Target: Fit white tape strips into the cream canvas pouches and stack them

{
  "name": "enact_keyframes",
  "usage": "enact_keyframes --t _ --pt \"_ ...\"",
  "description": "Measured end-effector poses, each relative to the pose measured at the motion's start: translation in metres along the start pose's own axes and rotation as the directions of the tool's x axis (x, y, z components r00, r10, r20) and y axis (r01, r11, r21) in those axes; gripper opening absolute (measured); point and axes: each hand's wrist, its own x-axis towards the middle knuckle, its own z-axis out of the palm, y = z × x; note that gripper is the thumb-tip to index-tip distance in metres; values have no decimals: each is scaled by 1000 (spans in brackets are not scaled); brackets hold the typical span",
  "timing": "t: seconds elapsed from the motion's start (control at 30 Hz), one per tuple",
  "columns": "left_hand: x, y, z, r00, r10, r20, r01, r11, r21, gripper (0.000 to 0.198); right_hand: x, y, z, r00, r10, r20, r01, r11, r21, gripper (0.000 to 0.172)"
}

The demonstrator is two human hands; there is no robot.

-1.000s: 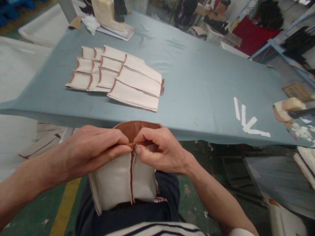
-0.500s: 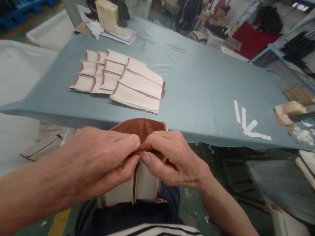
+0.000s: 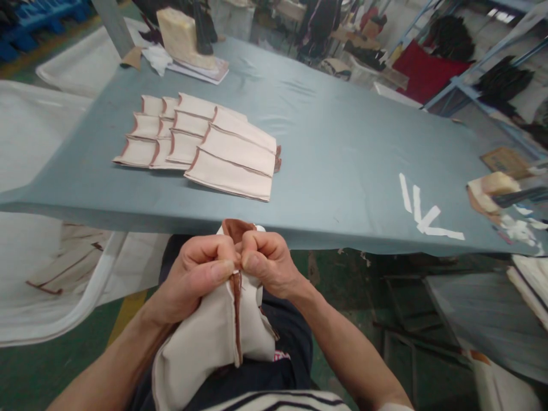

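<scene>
A cream fabric piece with a brown lining point(image 3: 201, 337) lies across my lap, its brown-edged seam running up the middle. My left hand point(image 3: 201, 268) pinches the top of that seam between thumb and bent fingers. Right beside it, my right hand point(image 3: 268, 260) pinches the same edge, the two hands almost touching. Above the fingers a bit of the brown inside shows. What exactly lies between the fingertips is hidden. On the table ahead, several similar cream pieces with brown edges point(image 3: 233, 162) lie in overlapping rows.
The blue-grey covered table point(image 3: 325, 171) has its front edge just beyond my hands. White strips point(image 3: 417, 202) lie on its right part. A yellowish block point(image 3: 184, 40) stands at the back left. A white bin point(image 3: 92, 302) at the left holds more cream pieces.
Both hands have shifted; the left wrist has swung down and inward. The fabric's brown opening has narrowed, and more of the cream side now shows on my lap. The view has tilted slightly.
</scene>
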Motion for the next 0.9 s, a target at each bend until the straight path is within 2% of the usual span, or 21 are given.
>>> enact_keyframes --t 0.1,0.2,0.3,0.4,0.5,0.6,0.7,0.8,0.9 --pt "0 -8 2 998 -59 7 60 994 -92 80 -5 0 -5 1000 8 10 -8 1000 29 84" --pt "-1 1 -8 992 -85 97 78 994 71 71 -9 2 -11 999 46 20 -46 999 27 82" --pt "-2 13 -23 970 -55 236 -19 953 301 53 -12 2 -17 994 96 44 -95 995 -17 79" --pt "0 22 -30 954 22 300 -148 902 406 41 -12 -7 -19 987 139 75 -134 988 -74 77" --pt "4 30 -27 945 91 314 -246 830 500 36 -9 -25 -20 984 128 121 -101 974 -203 76" --pt "9 38 -23 939 110 325 -298 732 613 33 -5 -43 -19 987 62 149 -1 927 -375 74" --pt "15 40 -27 951 168 259 -304 659 688 32 -1 -51 -20 989 -9 146 70 905 -420 70" --pt "22 38 -40 960 169 224 -279 654 703 38 -2 -48 -19 984 58 166 5 935 -355 68" --pt "30 36 -56 954 91 286 -261 722 641 44 -12 -45 -17 973 111 201 -49 955 -293 65"
